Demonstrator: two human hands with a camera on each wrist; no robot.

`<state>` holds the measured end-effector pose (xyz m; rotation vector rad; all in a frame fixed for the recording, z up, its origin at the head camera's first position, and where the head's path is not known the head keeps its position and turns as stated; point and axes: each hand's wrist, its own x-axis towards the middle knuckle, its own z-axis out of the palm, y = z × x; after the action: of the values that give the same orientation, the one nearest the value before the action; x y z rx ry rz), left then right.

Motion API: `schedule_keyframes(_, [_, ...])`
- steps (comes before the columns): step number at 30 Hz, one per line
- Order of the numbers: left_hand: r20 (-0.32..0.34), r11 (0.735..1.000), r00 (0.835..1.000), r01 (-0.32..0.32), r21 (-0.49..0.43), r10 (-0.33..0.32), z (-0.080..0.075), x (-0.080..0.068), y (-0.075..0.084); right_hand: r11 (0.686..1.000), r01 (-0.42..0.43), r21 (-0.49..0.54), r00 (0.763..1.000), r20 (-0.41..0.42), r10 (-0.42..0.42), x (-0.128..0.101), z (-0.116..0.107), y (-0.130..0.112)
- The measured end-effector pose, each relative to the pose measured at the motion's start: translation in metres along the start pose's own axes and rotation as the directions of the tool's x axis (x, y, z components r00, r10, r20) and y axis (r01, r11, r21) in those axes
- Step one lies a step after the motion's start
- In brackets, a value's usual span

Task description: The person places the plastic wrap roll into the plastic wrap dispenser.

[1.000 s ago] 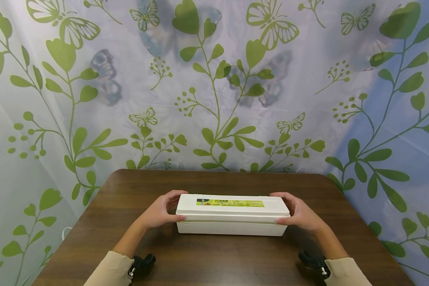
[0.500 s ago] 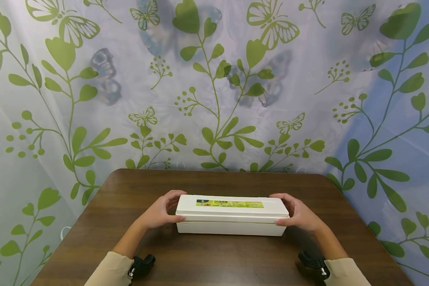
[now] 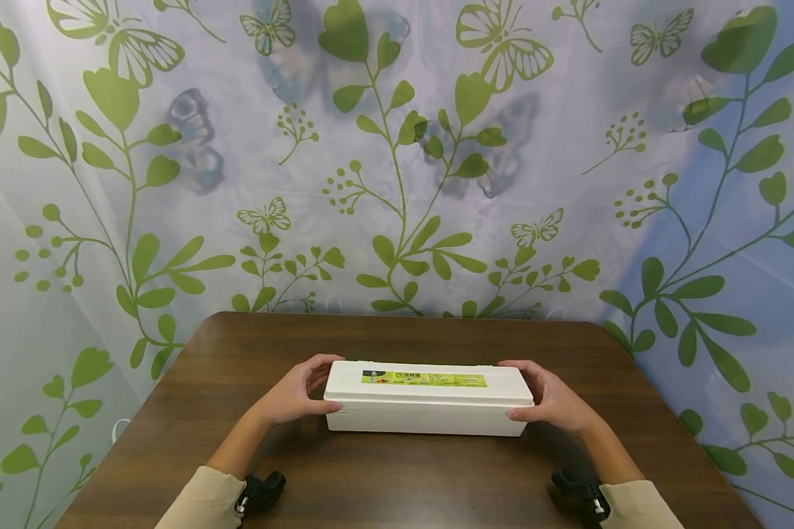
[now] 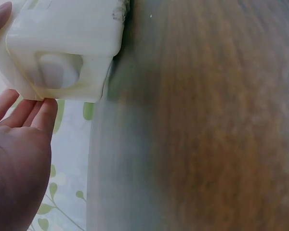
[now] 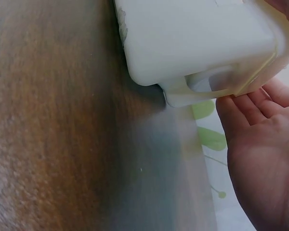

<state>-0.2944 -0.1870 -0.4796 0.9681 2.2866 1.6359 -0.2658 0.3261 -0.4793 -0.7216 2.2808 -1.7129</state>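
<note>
A long white cling film box (image 3: 430,419) with a yellow-green label (image 3: 423,379) on its lid lies lengthwise across the table. My left hand (image 3: 295,391) holds its left end, thumb at the front edge and fingers round the back. At the right end, my right hand (image 3: 554,397) grips it the same way. The lid (image 3: 503,376) sits down on the base along a thin seam. In the left wrist view, a pale round end of a roll (image 4: 58,71) shows in the box's end opening. A similar opening (image 5: 207,81) appears in the right wrist view.
The brown wooden table (image 3: 384,485) reaches back to a hanging curtain (image 3: 397,147) with green leaves and butterflies. A black wrist strap (image 3: 261,491) is on the left wrist, another black strap (image 3: 578,486) on the right.
The lid has come down slightly at the front, and the gap between lid and base has narrowed to a thin seam. Both hands keep nearly the same places at the box's ends.
</note>
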Motion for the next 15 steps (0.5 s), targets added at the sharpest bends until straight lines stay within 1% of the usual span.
schedule_keyframes(8, [0.010,0.999,1.000,0.030,-0.020,-0.030,-0.0003,-0.0011,-0.0001,1.000,0.005,0.006,1.000,0.005,-0.005,0.0003,0.0003,0.0008])
schedule_keyframes(15, [0.025,0.997,1.000,0.021,-0.079,-0.019,0.0018,-0.0015,-0.0025,1.000,0.001,0.010,1.000,-0.005,-0.001,-0.0004,0.0011,0.0028])
